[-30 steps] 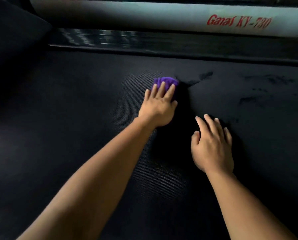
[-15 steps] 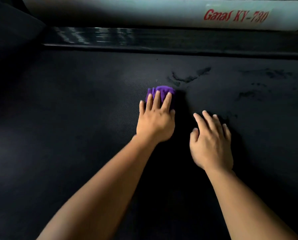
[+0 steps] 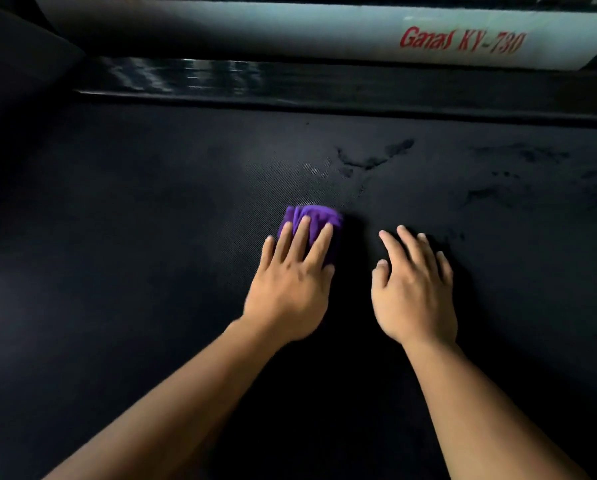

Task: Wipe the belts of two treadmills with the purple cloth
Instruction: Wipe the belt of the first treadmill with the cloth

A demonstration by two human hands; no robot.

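Note:
The dark textured treadmill belt (image 3: 134,271) fills most of the view. A bunched purple cloth (image 3: 312,218) lies on it near the middle. My left hand (image 3: 291,287) presses flat on the cloth with straight fingers, covering its near half. My right hand (image 3: 414,289) rests flat on the belt just to the right of the cloth, fingers spread, holding nothing. Dark wet-looking smears (image 3: 373,159) mark the belt beyond the cloth and further right.
A glossy black side rail (image 3: 290,84) runs along the belt's far edge. Behind it is a pale frame cover (image 3: 255,26) with red lettering "Ganas KY-730". A dark raised part (image 3: 16,57) sits at the far left.
My left hand has dragged the purple cloth toward me along the belt, uncovering the dark smears beyond it. My right hand has stayed in place on the belt.

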